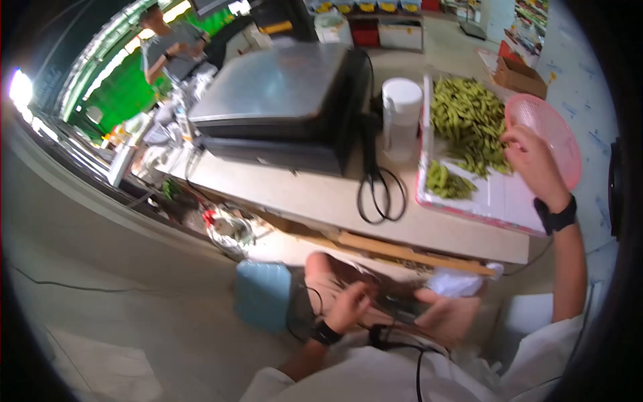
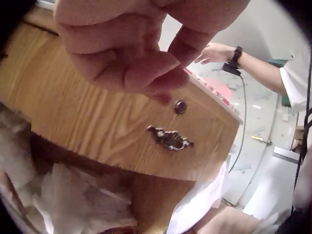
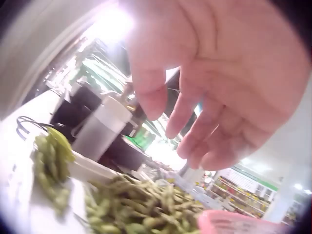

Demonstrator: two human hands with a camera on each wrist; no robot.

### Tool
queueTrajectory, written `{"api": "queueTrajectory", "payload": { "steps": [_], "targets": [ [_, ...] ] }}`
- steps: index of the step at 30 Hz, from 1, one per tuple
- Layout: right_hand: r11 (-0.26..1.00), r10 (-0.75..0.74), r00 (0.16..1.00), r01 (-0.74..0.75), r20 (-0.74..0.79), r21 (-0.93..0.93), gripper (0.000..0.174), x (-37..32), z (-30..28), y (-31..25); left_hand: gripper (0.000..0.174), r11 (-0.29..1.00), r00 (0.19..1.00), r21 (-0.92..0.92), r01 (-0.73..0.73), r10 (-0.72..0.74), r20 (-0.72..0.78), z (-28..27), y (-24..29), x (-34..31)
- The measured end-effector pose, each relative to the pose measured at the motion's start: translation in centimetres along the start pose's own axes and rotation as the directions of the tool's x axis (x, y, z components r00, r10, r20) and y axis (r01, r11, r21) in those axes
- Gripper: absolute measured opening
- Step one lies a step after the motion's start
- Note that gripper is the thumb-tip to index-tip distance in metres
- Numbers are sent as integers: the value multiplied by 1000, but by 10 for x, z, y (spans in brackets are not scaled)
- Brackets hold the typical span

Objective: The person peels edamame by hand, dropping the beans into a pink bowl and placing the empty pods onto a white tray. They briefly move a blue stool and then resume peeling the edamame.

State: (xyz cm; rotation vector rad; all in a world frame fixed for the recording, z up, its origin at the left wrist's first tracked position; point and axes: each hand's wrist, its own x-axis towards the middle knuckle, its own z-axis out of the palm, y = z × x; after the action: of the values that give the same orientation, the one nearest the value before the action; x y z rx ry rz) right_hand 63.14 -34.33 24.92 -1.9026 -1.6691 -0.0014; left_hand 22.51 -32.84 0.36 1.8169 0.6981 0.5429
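Note:
My right hand (image 1: 532, 164) hovers above the near side of a pink plastic basket (image 1: 566, 144), beside a big heap of green soybean pods (image 1: 465, 110). In the right wrist view its fingers (image 3: 195, 129) bend loosely with nothing between them. The heap lies in a white tray (image 1: 499, 194) with a red edge. A smaller bunch of pods (image 1: 447, 182) sits apart at the tray's near left. Over my lap hangs my left hand (image 1: 349, 308), away from the pods. Its fingers (image 2: 117, 53) are loosely curled and hold nothing in the left wrist view, in front of a wooden drawer front (image 2: 97, 117).
A flat-topped metal scale (image 1: 274, 80) takes up the counter's left part. Between it and the tray stand a white-lidded canister (image 1: 402, 114) and a looped black cable (image 1: 382, 201). A cardboard box (image 1: 519, 77) lies behind the basket. Below is a blue stool (image 1: 262, 295); another person (image 1: 167, 47) stands far left.

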Motion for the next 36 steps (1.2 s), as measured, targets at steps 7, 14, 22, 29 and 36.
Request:
{"api": "queueTrajectory", "payload": {
  "steps": [7, 14, 22, 29, 36],
  "targets": [
    [988, -132, 974, 143, 182, -53, 28, -16, 47, -23, 17, 730, 505, -664, 163, -640, -580, -80, -135, -55],
    [997, -73, 987, 75, 146, -4, 29, -10, 48, -18, 38, 604, 95, -311, 734, -545, -833, -167, -302, -225],
    [1000, 28, 990, -27, 137, -5, 27, -5, 46, -31, 88, 308, 197, -950, -39, -930, -310, -90, -356, -254],
    [999, 20, 996, -22, 84, 27, 25, -2, 43, -29, 77, 543, 256, -837, -64, -802, -540, -103, -268, -208],
    [998, 11, 999, -14, 46, 65, 23, -7, 21, -36, 72, 529, 150, -768, -360, -780, -607, -161, -204, -150]
  ]
}}
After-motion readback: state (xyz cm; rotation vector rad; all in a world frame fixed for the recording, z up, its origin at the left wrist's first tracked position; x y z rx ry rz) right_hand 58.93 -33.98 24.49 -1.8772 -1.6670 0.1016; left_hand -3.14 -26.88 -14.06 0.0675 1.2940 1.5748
